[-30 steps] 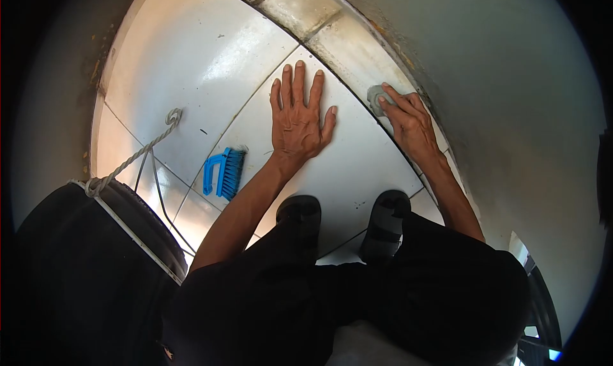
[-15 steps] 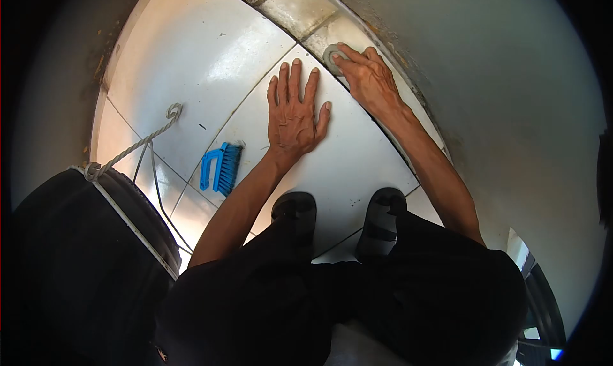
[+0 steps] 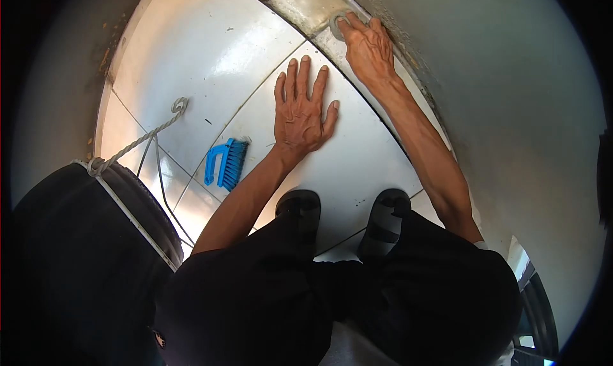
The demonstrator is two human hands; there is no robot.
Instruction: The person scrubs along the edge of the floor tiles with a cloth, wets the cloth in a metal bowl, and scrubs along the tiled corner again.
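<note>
The rounded grey scrubbing pad (image 3: 336,26) sits on the pale tile border (image 3: 299,7) at the foot of the wall, just beside a joint between two of its tiles. Your right hand (image 3: 372,50) has it, fingers bent and pinching the pad against the surface; how the thumb lies you cannot tell for sure. Your left hand (image 3: 299,120) rests palm down, fingers spread and thumb out, on the white floor tiles (image 3: 357,155). A dark gap (image 3: 356,88) separates floor from border, and brown stains mark the border's far end. The grey wall (image 3: 511,111) rises close along your right forearm, its base blotched and flaking. Left of your left hand, near a crossing of grout lines, a blue handled brush (image 3: 223,164) lies on its side, dark-tipped bristles facing your forearm. Farther left, a twisted rope (image 3: 137,147) with a curled end stretches over the tiles from a big black container (image 3: 83,238), crowding that side. Your dark sandals (image 3: 387,222) stand on the floor between your arms, below your black trousers (image 3: 242,302).
</note>
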